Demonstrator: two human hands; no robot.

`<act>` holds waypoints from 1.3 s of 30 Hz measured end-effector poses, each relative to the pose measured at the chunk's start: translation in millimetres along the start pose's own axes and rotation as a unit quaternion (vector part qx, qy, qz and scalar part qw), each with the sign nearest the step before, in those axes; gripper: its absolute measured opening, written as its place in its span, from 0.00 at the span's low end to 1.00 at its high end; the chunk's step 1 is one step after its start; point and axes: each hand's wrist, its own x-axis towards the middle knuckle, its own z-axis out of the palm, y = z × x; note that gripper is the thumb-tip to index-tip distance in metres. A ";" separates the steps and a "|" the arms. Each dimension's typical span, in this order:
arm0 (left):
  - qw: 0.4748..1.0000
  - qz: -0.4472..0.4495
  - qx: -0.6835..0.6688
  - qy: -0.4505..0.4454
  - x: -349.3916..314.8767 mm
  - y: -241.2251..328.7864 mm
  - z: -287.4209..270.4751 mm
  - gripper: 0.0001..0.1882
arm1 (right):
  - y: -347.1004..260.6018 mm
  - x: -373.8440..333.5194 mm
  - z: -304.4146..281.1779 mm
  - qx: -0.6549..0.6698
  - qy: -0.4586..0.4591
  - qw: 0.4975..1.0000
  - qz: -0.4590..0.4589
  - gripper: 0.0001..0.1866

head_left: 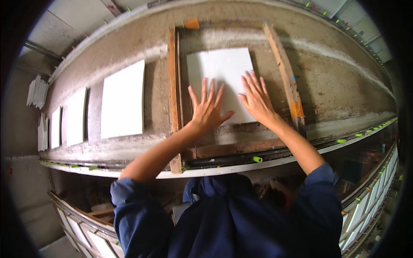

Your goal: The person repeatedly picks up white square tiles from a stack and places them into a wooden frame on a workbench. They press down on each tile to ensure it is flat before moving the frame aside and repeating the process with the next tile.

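Note:
A white rectangular sheet lies on the long, worn brown table, inside a wooden frame. My left hand rests over the sheet's lower left part, fingers spread, thumb pointing right. Over its right edge lies my right hand, also flat with the fingers apart. Neither hand holds anything. Pieces of orange tape stick to the frame's right bar and far side. Whether a mesh is stretched across the frame, between my hands and the sheet, I cannot make out.
Left of the frame, more white sheets lie in a row along the table. Green pegs line the near rail. Stacked white pieces stand at the far left. Behind me, another table carries white sheets.

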 end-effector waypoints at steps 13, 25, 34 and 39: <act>0.825 -0.148 -0.524 0.153 -19.0 -94.8 1.6 0.46 | 96.0 -49.9 -72.5 0.248 -0.096 0.901 0.343 0.49; 0.865 -0.044 -0.416 0.276 97.5 -1.8 -60.4 0.40 | 247.6 -57.4 -152.2 0.217 0.005 0.955 0.204 0.46; 0.856 -0.136 -0.466 0.177 174.8 159.3 3.2 0.32 | 395.5 -139.6 -145.0 0.191 -0.027 0.929 0.315 0.43; 0.869 -0.136 -0.433 0.199 177.1 182.5 24.7 0.30 | 401.3 -157.5 -124.8 0.109 0.084 0.954 0.268 0.41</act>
